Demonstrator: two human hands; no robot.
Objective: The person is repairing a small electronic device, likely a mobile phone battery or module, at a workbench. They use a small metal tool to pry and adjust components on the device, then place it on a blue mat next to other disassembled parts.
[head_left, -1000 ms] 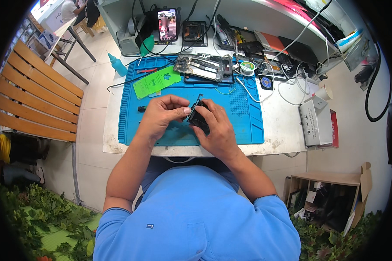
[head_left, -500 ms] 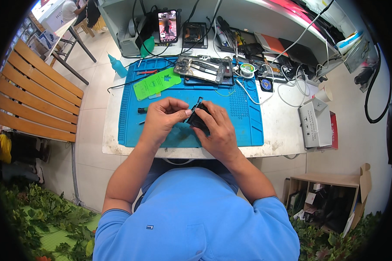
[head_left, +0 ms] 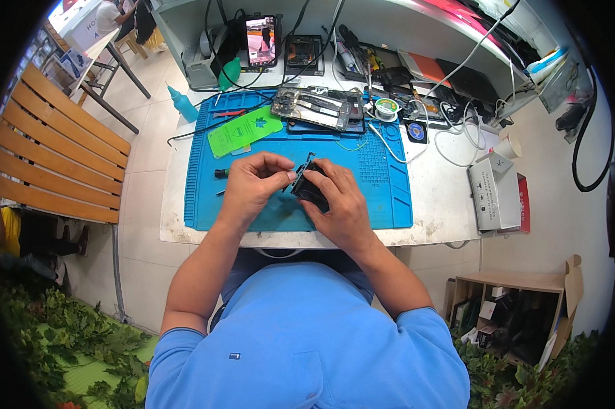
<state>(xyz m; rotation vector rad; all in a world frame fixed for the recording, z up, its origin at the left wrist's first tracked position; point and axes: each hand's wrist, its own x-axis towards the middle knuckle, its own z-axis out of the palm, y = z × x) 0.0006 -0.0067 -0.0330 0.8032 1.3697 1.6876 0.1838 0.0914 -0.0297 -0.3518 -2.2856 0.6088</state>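
1. R hand (head_left: pixel 343 203): fingers clamped on 1 small black device part (head_left: pixel 312 195), held tilted over the near half of the blue mat (head_left: pixel 386 208), approx. mid-desk (head_left: pixel 440 217).
2. L hand (head_left: pixel 250 184): thumb + index almost together at a thin strip (head_left: pixel 311 157) on the part's L edge. Can't tell if they grip it or only touch; too small and partly covered at this view.
3. Risk: strip could crease or tear, prob. from a sideways tug by L while R holds firm.
4. Risk: part could drop if R fingers slacken, esp. given the tilt.
5. Risk: any tiny bit coming loose could bounce off the mat's near edge to the floor, bc the work is close to that edge.
6. Risk: black cable (head_left: pixel 197 129) could snag if L arm sweeps fwd.
7. Count, on the mat: 1 green card (head_left: pixel 245 132), 1 opened phone (head_left: pixel 312 110), 1 short black cylinder (head_left: pixel 221 173) near L hand.
8. Count, rest of desk: 1 lit phone (head_left: pixel 261 42), 1 solder spool (head_left: pixel 386 108), 1 blue squeeze bottle (head_left: pixel 183 105), 1 green bulb (head_left: pixel 230 72), 1 paper cup (head_left: pixel 510 146), 1 white box (head_left: pixel 488 194).
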